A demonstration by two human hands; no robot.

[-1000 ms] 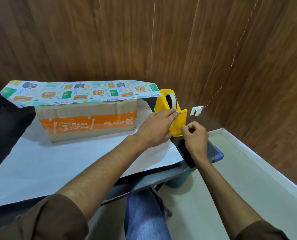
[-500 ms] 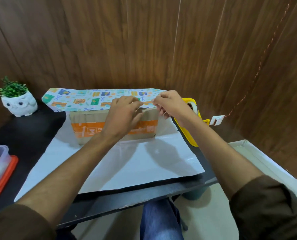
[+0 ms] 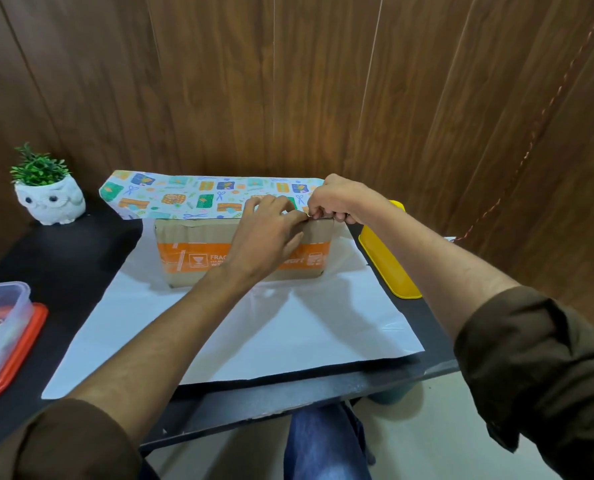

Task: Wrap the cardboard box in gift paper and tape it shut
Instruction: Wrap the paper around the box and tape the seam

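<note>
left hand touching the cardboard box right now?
Touching. The head view shows the left hand lying against the front face of the cardboard box, fingertips at its top edge.

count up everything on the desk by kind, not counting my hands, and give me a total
Cardboard box: 1
Gift paper sheet: 1
Yellow tape dispenser: 1
Owl planter: 1
Plastic container with orange lid: 1
Total: 5
</note>
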